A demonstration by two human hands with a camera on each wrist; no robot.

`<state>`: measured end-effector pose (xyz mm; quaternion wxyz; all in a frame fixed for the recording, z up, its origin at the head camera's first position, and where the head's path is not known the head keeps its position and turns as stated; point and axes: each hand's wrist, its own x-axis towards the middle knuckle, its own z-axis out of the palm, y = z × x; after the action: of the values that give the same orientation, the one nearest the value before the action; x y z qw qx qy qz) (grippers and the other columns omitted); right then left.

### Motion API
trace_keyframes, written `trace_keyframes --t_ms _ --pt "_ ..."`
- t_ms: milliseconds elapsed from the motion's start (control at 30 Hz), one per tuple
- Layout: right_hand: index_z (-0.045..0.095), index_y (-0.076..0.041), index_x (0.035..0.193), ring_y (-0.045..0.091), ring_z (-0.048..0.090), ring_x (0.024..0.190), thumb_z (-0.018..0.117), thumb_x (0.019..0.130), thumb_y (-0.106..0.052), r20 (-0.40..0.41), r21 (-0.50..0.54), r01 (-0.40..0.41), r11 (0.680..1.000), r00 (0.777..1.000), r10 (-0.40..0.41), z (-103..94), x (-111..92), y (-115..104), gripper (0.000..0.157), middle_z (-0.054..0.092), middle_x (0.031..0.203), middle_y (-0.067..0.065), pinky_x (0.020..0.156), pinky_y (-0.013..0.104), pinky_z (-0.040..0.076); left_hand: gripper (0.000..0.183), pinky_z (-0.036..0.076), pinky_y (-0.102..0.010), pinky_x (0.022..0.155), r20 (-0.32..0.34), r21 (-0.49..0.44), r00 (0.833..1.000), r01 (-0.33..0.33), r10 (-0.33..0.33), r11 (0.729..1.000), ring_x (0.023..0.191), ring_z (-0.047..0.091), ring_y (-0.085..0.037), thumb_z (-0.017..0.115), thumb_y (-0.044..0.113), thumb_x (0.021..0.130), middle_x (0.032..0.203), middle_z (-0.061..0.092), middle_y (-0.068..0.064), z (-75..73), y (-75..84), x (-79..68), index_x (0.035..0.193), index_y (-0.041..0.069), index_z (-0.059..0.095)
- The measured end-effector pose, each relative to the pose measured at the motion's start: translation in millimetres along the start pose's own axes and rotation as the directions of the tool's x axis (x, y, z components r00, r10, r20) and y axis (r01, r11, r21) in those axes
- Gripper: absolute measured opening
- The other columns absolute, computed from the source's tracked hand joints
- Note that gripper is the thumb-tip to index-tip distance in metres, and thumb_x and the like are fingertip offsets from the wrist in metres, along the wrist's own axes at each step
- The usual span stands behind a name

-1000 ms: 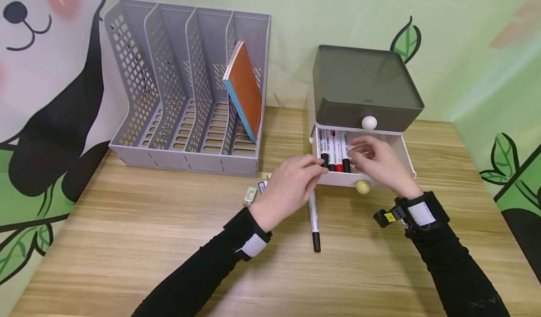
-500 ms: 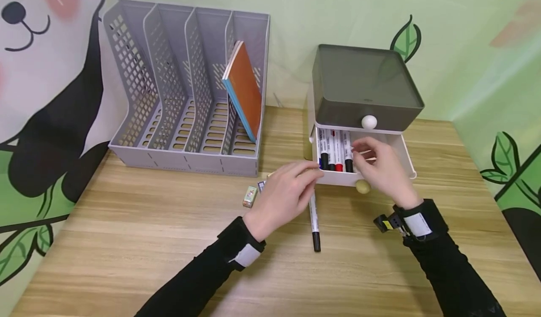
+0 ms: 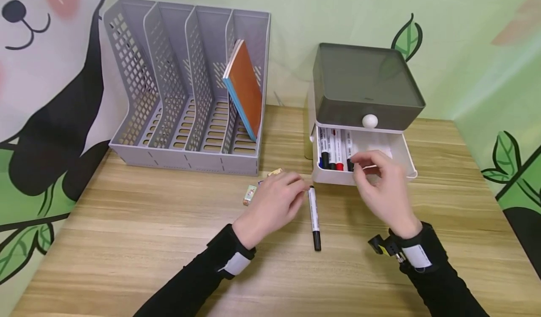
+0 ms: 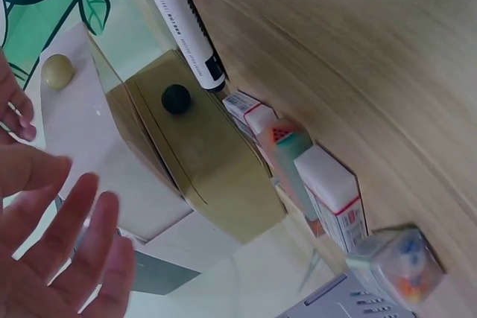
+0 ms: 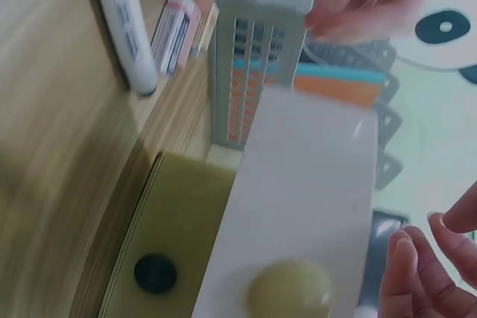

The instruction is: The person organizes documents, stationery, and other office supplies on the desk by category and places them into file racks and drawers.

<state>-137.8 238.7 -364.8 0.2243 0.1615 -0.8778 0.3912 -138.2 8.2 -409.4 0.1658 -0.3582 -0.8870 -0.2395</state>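
My left hand (image 3: 272, 204) hovers over the table beside a white marker (image 3: 314, 218) with a black cap. Its fingers are loosely bent with nothing in them, as the left wrist view also shows. Over the front of the pulled-out white drawer (image 3: 334, 179) is my right hand (image 3: 382, 188), fingertips close to the rightmost marker in there. No object shows between its thumb and fingers (image 5: 402, 258). Several white markers (image 3: 331, 148) with black, red and blue caps lie side by side in the drawer's left part. The right hand covers the drawer's pale yellow knob (image 4: 57, 72) in the head view.
A grey file rack (image 3: 186, 162) at the back left holds orange and blue books (image 3: 245, 91). Small boxed erasers (image 4: 332, 191) lie near my left hand. The drawer unit's dark top (image 3: 367, 75) overhangs the open drawer; a yellowish lower drawer (image 4: 201, 154) is closed.
My left hand has drawn back from the drawer rim, down and left. My right hand has come toward the front edge. The rightmost marker in the drawer has shifted slightly right.
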Motion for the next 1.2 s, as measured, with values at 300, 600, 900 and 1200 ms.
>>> trace_keyframes --t_ms 300,600,900,1200 --pt "0.064 -0.004 0.094 0.010 0.055 0.070 0.060 0.083 -0.001 0.161 -0.060 0.019 0.998 0.987 -0.009 15.8 -24.5 -15.8 0.013 0.062 0.082 0.002 0.056 0.029 0.052 0.011 0.052 -0.032 0.077 0.121 0.086 0.993 -0.017 0.006 0.996 0.090 0.058 -0.016 0.065 0.013 0.084 0.096 0.060 -0.001 0.1 -4.9 -9.7 0.094 0.013 0.070" --pt "0.061 -0.003 0.102 0.011 0.056 0.065 0.068 0.080 -0.013 0.424 -0.199 -0.038 0.979 0.898 0.121 42.1 -38.8 -11.5 0.025 0.062 0.080 0.003 0.055 0.026 0.049 0.015 0.053 -0.039 0.076 0.227 0.120 0.973 0.026 -0.052 0.992 0.097 0.061 -0.023 0.070 0.018 0.082 0.102 0.067 -0.003 0.5 -8.6 -17.8 0.095 0.012 0.070" --pt "0.055 0.000 0.108 0.011 0.045 0.050 0.072 0.079 -0.019 0.570 -0.299 -0.083 0.951 0.783 0.248 57.3 -43.4 -6.9 0.039 0.051 0.067 0.002 0.040 0.025 0.038 0.014 0.053 -0.039 0.071 0.257 0.143 0.963 0.044 -0.080 0.989 0.090 0.063 -0.022 0.071 0.019 0.082 0.099 0.067 -0.001 0.5 -12.0 -23.4 0.093 0.011 0.069" --pt "0.055 -0.001 0.097 0.014 0.047 0.052 0.073 0.080 -0.022 0.594 -0.350 -0.120 0.929 0.739 0.319 67.5 -40.3 -0.9 0.032 0.049 0.068 0.003 0.041 0.024 0.039 0.014 0.054 -0.038 0.070 0.275 0.141 0.957 0.054 -0.091 0.989 0.087 0.064 -0.021 0.071 0.020 0.082 0.098 0.067 -0.001 0.4 -11.4 -25.5 0.093 0.011 0.069"
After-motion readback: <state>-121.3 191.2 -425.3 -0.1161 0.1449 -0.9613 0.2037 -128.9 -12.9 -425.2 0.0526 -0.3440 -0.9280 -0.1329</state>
